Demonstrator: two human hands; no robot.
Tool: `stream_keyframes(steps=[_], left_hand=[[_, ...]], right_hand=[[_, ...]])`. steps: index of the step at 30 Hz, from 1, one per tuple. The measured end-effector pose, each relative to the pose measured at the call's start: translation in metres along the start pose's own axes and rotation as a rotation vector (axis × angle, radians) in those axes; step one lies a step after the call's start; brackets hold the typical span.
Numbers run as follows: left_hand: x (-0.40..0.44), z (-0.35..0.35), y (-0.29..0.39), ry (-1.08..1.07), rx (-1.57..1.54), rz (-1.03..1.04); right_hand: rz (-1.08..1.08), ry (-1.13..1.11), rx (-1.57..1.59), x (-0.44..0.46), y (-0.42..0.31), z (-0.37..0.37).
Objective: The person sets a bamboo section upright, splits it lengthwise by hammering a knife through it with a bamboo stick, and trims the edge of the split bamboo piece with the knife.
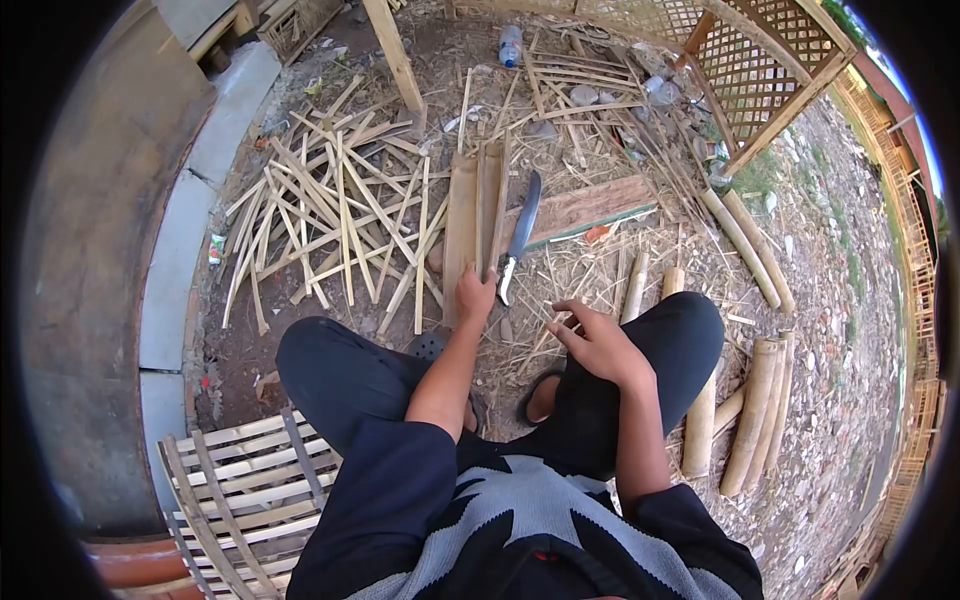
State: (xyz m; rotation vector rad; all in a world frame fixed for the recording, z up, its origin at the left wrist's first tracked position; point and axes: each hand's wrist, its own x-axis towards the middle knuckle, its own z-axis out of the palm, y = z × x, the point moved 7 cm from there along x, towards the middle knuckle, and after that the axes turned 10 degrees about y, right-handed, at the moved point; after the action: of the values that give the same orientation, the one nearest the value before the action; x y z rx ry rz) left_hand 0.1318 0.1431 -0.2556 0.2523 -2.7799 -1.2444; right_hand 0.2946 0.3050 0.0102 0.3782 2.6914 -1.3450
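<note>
My left hand (476, 296) is closed around the near end of a split bamboo piece (489, 205), a long half-round length pointing away from me. A second, wider split bamboo length (461, 205) lies along its left side. Just right of them a machete (524, 228) with a dark curved blade and a pale handle lies, its handle end toward me. Over my right knee hovers my right hand (603, 346), its fingers loosely bent and apart, with nothing visible in them. The machete handle is the closest tool to it.
A heap of bamboo strips (345, 215) covers the ground at left. Behind the machete lies a wooden plank (590, 212). Bamboo poles (757, 415) lie at right, near a lattice frame (760, 80). A slatted bamboo piece (250, 500) is at lower left, a plastic bottle (511, 46) farther off.
</note>
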Motion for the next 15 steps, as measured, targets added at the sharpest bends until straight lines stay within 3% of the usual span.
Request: stream_keyframes(steps=[4, 15], left_hand=[[0.001, -0.002, 0.001, 0.066, 0.013, 0.029], [-0.002, -0.003, 0.008, 0.0, 0.02, -0.003]], right_hand=[[-0.011, 0.017, -0.028, 0.001, -0.005, -0.001], [-0.004, 0.028, -0.037, 0.002, -0.007, -0.004]])
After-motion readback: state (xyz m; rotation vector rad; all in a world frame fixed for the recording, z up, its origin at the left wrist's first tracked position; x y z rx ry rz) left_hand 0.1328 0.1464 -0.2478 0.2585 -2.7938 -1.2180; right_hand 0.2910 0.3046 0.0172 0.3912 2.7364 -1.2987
